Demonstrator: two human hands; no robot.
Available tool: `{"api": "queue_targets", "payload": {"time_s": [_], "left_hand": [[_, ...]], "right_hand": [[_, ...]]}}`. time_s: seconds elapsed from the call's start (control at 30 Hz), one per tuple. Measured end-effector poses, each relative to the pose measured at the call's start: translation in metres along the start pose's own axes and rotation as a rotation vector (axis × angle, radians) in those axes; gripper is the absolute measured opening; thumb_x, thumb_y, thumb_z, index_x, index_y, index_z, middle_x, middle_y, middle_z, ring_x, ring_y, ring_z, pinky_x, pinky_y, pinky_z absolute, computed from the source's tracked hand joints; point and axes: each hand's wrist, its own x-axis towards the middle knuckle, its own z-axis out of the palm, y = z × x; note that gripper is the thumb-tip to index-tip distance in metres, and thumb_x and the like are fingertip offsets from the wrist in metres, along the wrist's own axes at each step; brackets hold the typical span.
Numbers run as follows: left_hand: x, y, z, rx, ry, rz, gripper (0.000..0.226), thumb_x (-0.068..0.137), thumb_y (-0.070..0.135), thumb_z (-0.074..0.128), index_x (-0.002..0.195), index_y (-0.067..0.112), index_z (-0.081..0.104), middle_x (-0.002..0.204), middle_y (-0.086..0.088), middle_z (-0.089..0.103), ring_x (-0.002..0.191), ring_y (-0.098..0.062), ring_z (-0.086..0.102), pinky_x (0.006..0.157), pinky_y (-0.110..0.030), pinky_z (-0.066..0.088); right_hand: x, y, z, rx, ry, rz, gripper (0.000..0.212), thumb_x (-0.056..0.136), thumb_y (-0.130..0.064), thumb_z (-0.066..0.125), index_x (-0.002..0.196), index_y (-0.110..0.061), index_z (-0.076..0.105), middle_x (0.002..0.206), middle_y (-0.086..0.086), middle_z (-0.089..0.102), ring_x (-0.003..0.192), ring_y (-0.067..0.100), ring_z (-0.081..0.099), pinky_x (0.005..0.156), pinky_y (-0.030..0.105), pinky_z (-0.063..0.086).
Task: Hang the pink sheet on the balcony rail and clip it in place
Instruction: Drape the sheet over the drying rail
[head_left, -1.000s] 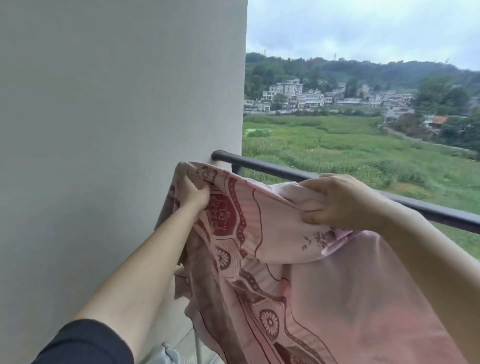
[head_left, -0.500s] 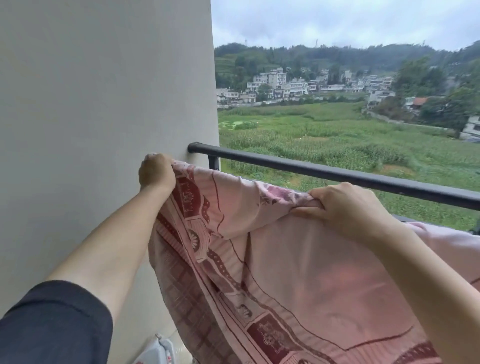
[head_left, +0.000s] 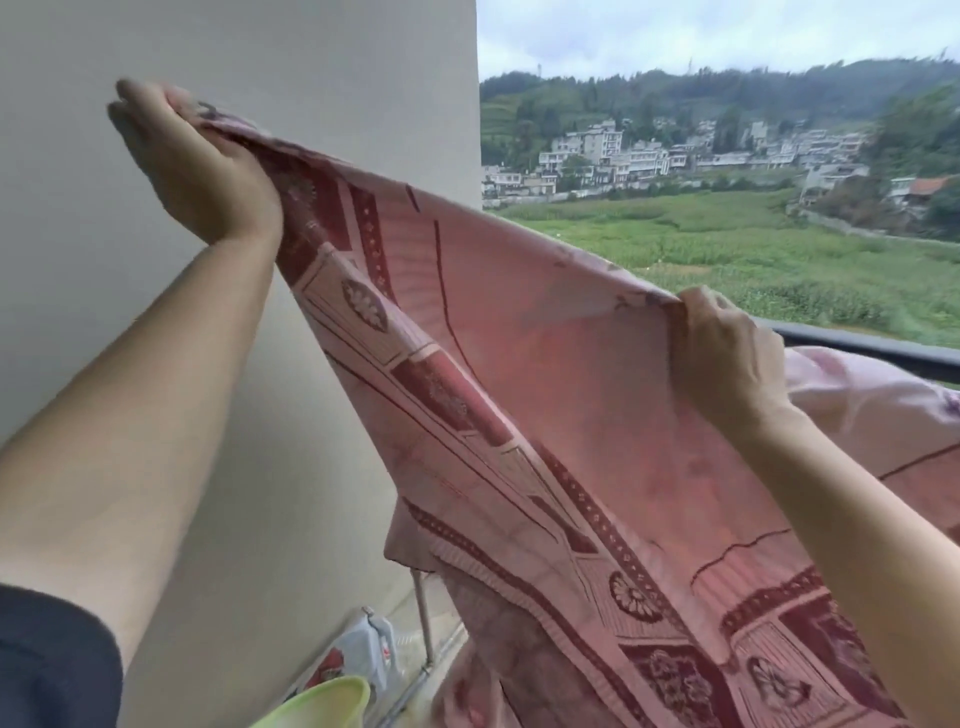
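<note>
Pink sheet gripped by left hand near beige wall and right hand near black rail.

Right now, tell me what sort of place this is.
Probably a home balcony above open country: a dark rail, fields and a village beyond it, and a sheet held up to hang.

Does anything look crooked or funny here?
Yes. The pink sheet is slanted. The left hand grips one corner high up, while the right hand pinches the edge much lower, near the rail. This part sits askew above the rail, and no clip shows.
</note>
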Motion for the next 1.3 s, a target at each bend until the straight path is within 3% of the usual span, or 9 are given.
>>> {"api": "queue_targets", "payload": {"time_s": [0.1,0.27,0.47,0.57,0.67,0.8,1.03,1.17,1.3], "left_hand": [[-0.023,-0.009,-0.034,0.251,-0.108,0.099,0.053,0.075,0.004,0.026,0.110,0.020,0.063,0.115,-0.010,0.055,0.108,-0.028,0.052,0.085,-0.026,0.034],[-0.092,-0.026,-0.051,0.220,-0.704,0.128,0.040,0.073,0.013,0.039,0.096,0.019,0.072,0.113,-0.014,0.057,0.115,-0.034,0.048,0.098,-0.041,0.031],[-0.170,-0.003,-0.034,0.233,-1.317,0.432,0.047,0.086,0.039,0.051,0.132,0.027,0.057,0.137,-0.006,0.051,0.128,-0.029,0.041,0.113,-0.048,0.028],[-0.197,0.000,-0.026,0.302,-1.554,0.347,0.062,0.094,0.042,0.053,0.151,0.028,0.032,0.156,-0.002,0.030,0.141,-0.025,0.030,0.115,-0.045,0.030],[-0.216,0.001,-0.013,0.310,-1.573,0.364,0.065,0.097,0.041,0.053,0.154,0.032,0.024,0.160,0.001,0.023,0.143,-0.025,0.028,0.116,-0.043,0.030],[-0.228,0.008,0.009,0.108,-1.214,0.328,0.027,0.099,0.029,0.053,0.112,0.014,0.071,0.118,-0.009,0.067,0.107,-0.030,0.063,0.090,-0.038,0.051],[-0.229,-0.002,0.013,0.132,-1.105,0.296,0.020,0.099,0.028,0.047,0.087,0.013,0.054,0.100,-0.009,0.059,0.095,-0.027,0.056,0.079,-0.040,0.048],[-0.209,-0.040,0.025,0.326,-1.003,0.110,0.031,0.094,0.032,0.052,0.116,0.012,0.054,0.128,-0.011,0.052,0.121,-0.029,0.047,0.099,-0.042,0.041],[-0.180,-0.077,0.060,0.440,-0.941,-0.198,0.066,0.094,0.040,0.048,0.148,0.009,0.026,0.158,-0.012,0.024,0.146,-0.029,0.017,0.113,-0.054,0.022]], "right_hand": [[-0.001,-0.007,-0.006,0.053,0.053,0.029,0.030,0.108,-0.029,0.035,0.095,-0.007,0.049,0.092,0.020,0.063,0.064,0.035,0.053,0.059,0.039,0.031],[-0.022,0.003,-0.012,0.171,0.003,-0.025,0.022,0.105,-0.024,0.041,0.086,-0.011,0.041,0.086,0.023,0.063,0.075,0.043,0.062,0.059,0.038,0.028],[-0.048,0.007,-0.011,0.142,-0.062,-0.239,0.025,0.102,-0.031,0.046,0.090,-0.010,0.053,0.089,0.012,0.065,0.082,0.036,0.060,0.058,0.041,0.045],[-0.057,0.016,-0.005,0.077,-0.081,-0.306,0.028,0.097,-0.034,0.047,0.090,-0.009,0.060,0.089,0.010,0.062,0.086,0.034,0.058,0.058,0.045,0.051],[-0.063,0.023,0.003,-0.010,-0.105,-0.325,0.024,0.089,-0.032,0.054,0.086,-0.010,0.064,0.083,0.006,0.057,0.084,0.029,0.055,0.050,0.039,0.050],[-0.063,0.024,0.006,-0.090,-0.075,-0.357,0.012,0.080,-0.023,0.067,0.079,-0.011,0.067,0.079,0.004,0.058,0.078,0.027,0.055,0.056,0.033,0.039],[-0.042,-0.012,0.003,-0.011,-0.130,-0.323,0.037,0.080,-0.046,0.055,0.097,-0.016,0.067,0.097,0.005,0.061,0.085,0.025,0.055,0.078,0.041,0.040],[-0.022,-0.034,0.022,-0.026,-0.147,-0.309,0.047,0.089,-0.048,0.053,0.125,-0.018,0.060,0.119,0.008,0.058,0.104,0.027,0.055,0.090,0.043,0.040],[-0.007,-0.054,0.046,-0.095,-0.209,-0.230,0.061,0.089,-0.047,0.054,0.142,-0.016,0.050,0.142,0.015,0.051,0.125,0.032,0.051,0.105,0.049,0.032]]}}
